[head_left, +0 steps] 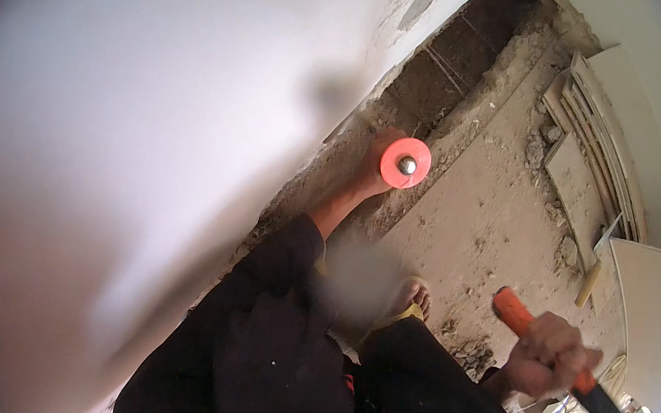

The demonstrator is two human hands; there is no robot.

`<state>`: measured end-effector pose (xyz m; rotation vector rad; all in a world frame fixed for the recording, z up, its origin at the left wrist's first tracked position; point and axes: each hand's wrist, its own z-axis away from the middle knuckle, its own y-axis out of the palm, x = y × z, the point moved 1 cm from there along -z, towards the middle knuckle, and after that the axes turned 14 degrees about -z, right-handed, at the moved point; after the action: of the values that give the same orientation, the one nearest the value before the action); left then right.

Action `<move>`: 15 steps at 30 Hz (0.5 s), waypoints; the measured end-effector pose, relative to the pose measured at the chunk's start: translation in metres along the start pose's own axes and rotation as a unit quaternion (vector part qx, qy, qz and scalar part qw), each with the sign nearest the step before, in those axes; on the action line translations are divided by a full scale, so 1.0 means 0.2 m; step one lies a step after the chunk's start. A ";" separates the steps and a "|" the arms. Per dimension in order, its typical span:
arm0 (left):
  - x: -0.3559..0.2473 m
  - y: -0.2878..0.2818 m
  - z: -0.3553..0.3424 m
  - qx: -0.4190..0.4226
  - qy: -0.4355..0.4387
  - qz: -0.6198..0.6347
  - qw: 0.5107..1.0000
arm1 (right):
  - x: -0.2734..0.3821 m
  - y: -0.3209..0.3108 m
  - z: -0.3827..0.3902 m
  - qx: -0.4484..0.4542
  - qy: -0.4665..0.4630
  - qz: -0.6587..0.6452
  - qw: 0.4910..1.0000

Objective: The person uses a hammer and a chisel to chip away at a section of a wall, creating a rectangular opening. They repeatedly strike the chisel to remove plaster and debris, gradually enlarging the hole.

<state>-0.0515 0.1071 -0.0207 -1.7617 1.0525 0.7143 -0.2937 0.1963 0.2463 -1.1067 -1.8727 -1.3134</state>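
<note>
My left hand (pixel 379 152) is closed round a chisel (pixel 392 170) beside the white wall, over the broken strip of floor. The chisel's round orange-pink guard faces up, with its metal striking end in the middle. Its lower end is hidden under the guard and hand. At the right, my right hand (pixel 552 359) grips a hammer (pixel 513 311) by its orange and black handle, raised and apart from the chisel. The hammer's far end runs into the dark rim of the picture, so its head cannot be made out clearly.
A dug-out trench (pixel 447 69) runs along the white wall (pixel 146 117). Flat boards or tiles (pixel 601 137) lean and lie at the right, near a wooden-handled tool (pixel 589 285). Rubble (pixel 469 356) lies by my foot (pixel 415 296). Clutter fills the lower right.
</note>
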 end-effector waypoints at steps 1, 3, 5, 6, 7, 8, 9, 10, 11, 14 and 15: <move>-0.02 0.00 -0.01 0.003 -0.026 0.009 1.000 | -0.01 0.04 -0.02 -0.012 -0.093 -0.017 0.995; -0.06 0.02 -0.06 0.000 -0.041 0.028 0.999 | -0.22 -0.08 0.15 0.048 0.058 0.305 0.949; -0.06 0.02 -0.08 -0.013 -0.020 0.035 0.999 | -0.56 -0.19 0.34 0.095 0.279 0.465 0.835; -0.09 0.03 -0.07 0.015 0.008 0.030 0.999 | -0.70 -0.21 0.40 -0.013 0.494 0.425 0.759; -0.14 0.04 -0.04 0.043 0.036 0.026 0.998 | -0.70 -0.31 0.49 0.041 0.426 0.458 0.779; -0.15 -0.01 -0.01 0.067 0.062 0.004 0.996 | -0.65 -0.24 0.45 0.024 0.438 0.460 0.772; -0.11 -0.01 0.05 0.106 0.020 -0.060 0.992 | -0.57 -0.17 0.41 0.007 0.451 0.461 0.764; -0.04 -0.02 0.07 0.082 0.000 -0.028 0.996 | -0.52 -0.12 0.38 -0.011 0.464 0.461 0.756; 0.01 -0.03 0.05 0.059 -0.017 0.008 0.998 | -0.49 -0.16 0.36 -0.073 0.412 0.364 0.832; 0.01 0.01 0.06 0.017 -0.012 -0.014 1.000 | -0.22 -0.16 0.22 -0.082 0.096 0.088 0.988; 0.00 0.00 0.03 0.020 -0.020 -0.019 0.999 | -0.11 -0.05 0.07 0.011 0.028 0.004 1.000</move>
<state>-0.0513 0.1130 -0.0238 -1.7230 0.9971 0.6972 -0.2914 0.2012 0.2185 -1.0539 -1.8361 -1.3044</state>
